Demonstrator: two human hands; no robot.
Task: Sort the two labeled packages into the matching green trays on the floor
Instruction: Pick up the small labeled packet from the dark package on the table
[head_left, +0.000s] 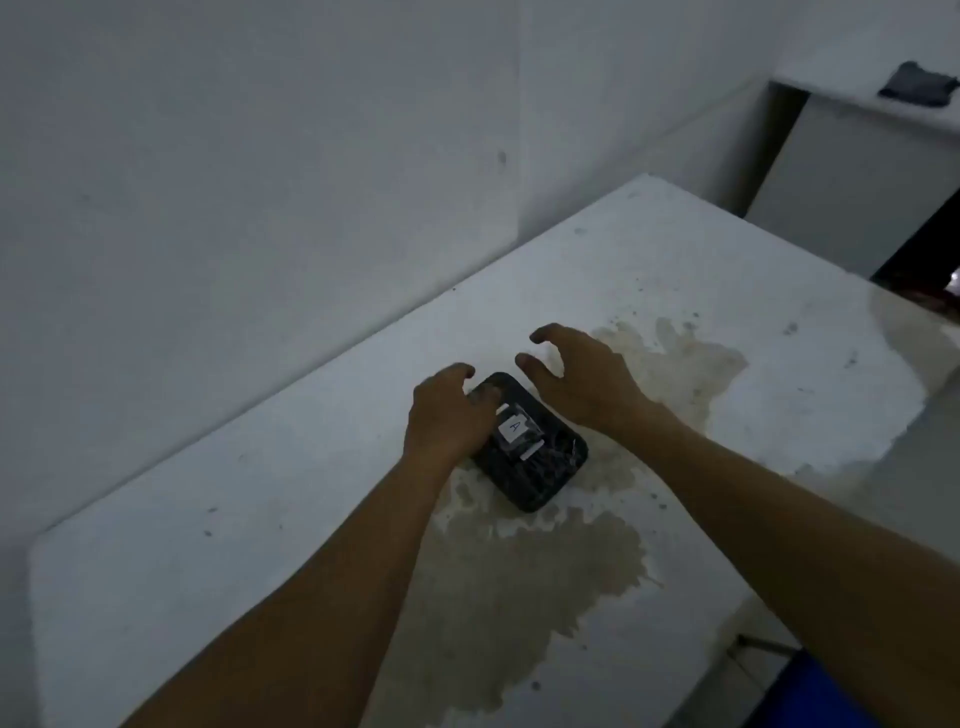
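Note:
A dark package (535, 457) with rounded corners lies on the white table (260, 519), wrapped in clear film. A white label marked "A" (514, 428) sits on its top. My left hand (447, 415) rests on the package's left edge, its fingers curled over the far corner. To the right hovers my right hand (576, 374), fingers spread and curved, just beyond the package's far right edge and not touching it. No second package and no green trays are in view.
A brownish stain (545, 571) spreads over the table around the package. The wall (260, 182) runs along the table's left side. A second white counter (857, 156) stands at the back right with a dark cloth (917, 83) on it. Something blue (810, 696) shows at bottom right.

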